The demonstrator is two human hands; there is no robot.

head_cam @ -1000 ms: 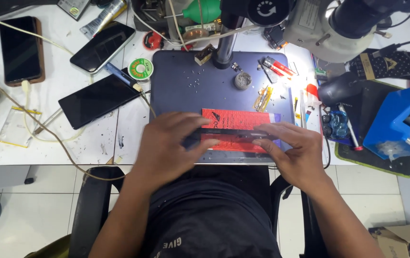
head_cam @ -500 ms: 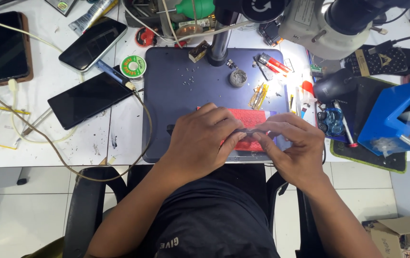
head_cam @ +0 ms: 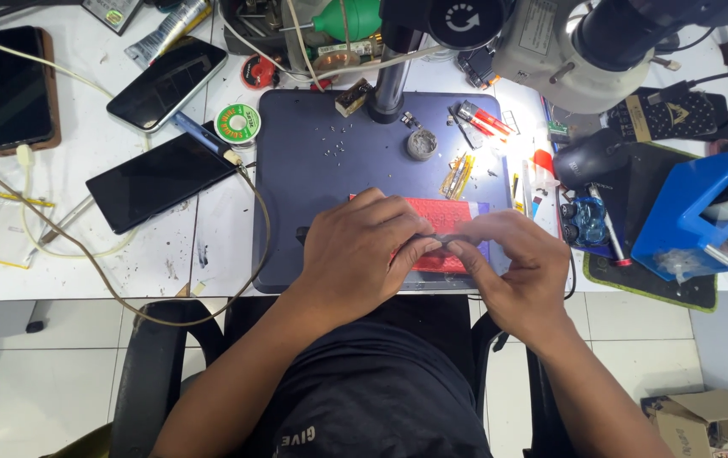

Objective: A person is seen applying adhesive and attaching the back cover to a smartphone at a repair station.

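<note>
— What are the hands doing?

— The left hand point(head_cam: 364, 254) and right hand point(head_cam: 512, 267) meet over the near edge of the mat point(head_cam: 313, 170), fingertips pinched together on a thin dark strip point(head_cam: 440, 240). Both are curled narrow around it, and most of the strip is hidden by the fingers.

— And under them?

— A red sheet point(head_cam: 445, 216) lies flat on the mat, half covered by both hands (its far edge and right end show).

— Any packages or labels about?

— A clear bag point(head_cam: 3, 233) with yellow tape at its corners lies at the table's left edge. A round green spool point(head_cam: 238, 124) with a white label sits just left of the mat, with a red round tin point(head_cam: 258, 72) beyond it. A grey tube point(head_cam: 165, 32) with a yellow stripe lies at the far left. A black pouch point(head_cam: 665, 114) with a gold emblem is far right, behind a blue stand point(head_cam: 691, 212). A brown box point(head_cam: 708, 420) sits on the floor at the lower right.

— Phones?

— Three, all screens dark: one in a brown case point(head_cam: 14, 89) at far left, one point(head_cam: 167, 82) tilted beside the tube, one point(head_cam: 156, 180) flat between the bag and the mat.

— On the mat itself?

— A small grey dish point(head_cam: 421, 144), red-tipped tools point(head_cam: 483, 120), and the microscope post point(head_cam: 388, 80) at its far edge.
</note>
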